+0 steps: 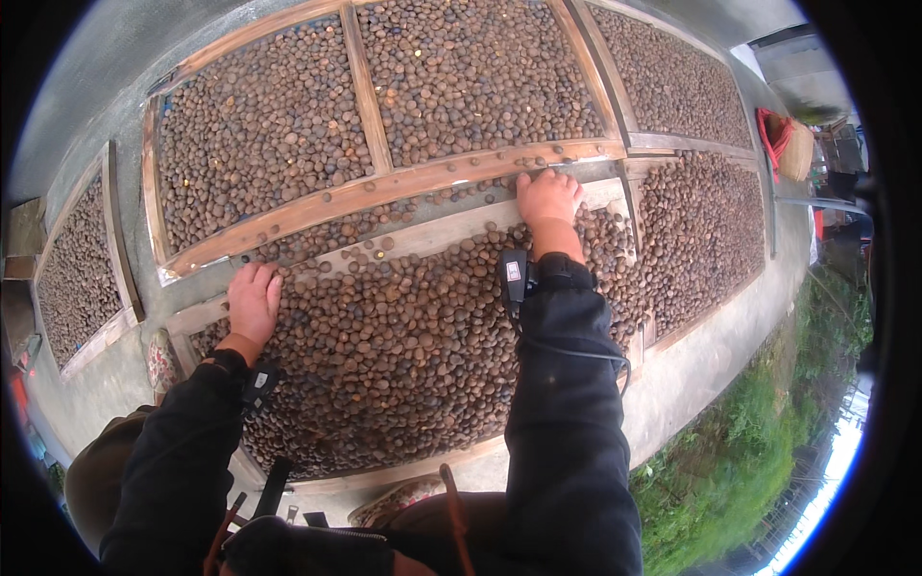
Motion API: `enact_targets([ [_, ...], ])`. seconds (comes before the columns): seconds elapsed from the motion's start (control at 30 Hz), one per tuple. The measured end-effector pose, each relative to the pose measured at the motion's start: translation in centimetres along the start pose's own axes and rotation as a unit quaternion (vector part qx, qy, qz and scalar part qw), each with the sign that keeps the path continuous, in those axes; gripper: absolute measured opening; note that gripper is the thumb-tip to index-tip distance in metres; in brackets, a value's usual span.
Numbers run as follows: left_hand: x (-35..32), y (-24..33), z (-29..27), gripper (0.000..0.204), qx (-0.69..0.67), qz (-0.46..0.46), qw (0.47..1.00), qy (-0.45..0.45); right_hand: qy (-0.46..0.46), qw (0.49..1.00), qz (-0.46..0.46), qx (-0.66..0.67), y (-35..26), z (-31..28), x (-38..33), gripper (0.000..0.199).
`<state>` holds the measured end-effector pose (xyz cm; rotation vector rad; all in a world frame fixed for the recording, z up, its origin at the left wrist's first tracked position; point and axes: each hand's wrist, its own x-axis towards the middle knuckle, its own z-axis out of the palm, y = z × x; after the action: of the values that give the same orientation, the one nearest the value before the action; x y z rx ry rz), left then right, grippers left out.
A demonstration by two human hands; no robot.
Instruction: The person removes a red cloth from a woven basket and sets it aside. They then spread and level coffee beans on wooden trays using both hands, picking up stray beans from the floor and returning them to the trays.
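Observation:
Just in front of me lies a wooden tray (437,233) heaped with small round brown nuts or fruits (403,355); I cannot tell which kind. My left hand (254,300) curls over the left part of its far rim. Farther right, my right hand (551,202) grips the same rim, fingers bent over the board and their tips hidden. Several nuts lie along the rim between my hands. More are scattered in the narrow gap (447,204) beyond it. Black devices with cables are strapped at both wrists.
Beyond the gap, a large divided wooden frame (379,96) holds more nuts. Other filled trays stand at the far left (111,230), right (648,322) and far right (629,91). A woven basket (796,151) sits at the right, and green plants (740,442) border the concrete.

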<state>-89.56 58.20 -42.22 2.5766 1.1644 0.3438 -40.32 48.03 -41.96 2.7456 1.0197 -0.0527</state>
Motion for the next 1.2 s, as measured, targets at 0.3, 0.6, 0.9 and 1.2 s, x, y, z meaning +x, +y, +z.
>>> enact_targets([
  [0.3,0.1,0.2,-0.1,0.022,0.008,-0.009,1.0,-0.004,-0.103,0.995,-0.002,-0.012,-5.7,-2.0,-3.5,0.066],
  [0.6,0.1,0.1,0.0,0.021,-0.002,0.002,1.0,-0.001,-0.108,0.992,-0.064,0.024,-10.5,-2.0,-7.4,0.058],
  [0.9,0.0,0.2,0.0,0.022,-0.004,-0.001,1.0,0.001,-0.096,0.98,-0.102,0.141,-17.1,-2.4,-12.7,0.045],
  [1.2,-0.1,0.0,0.1,0.023,-0.016,-0.006,1.0,-0.002,0.206,0.877,-0.158,0.403,-7.9,-3.3,-8.4,0.02],
])
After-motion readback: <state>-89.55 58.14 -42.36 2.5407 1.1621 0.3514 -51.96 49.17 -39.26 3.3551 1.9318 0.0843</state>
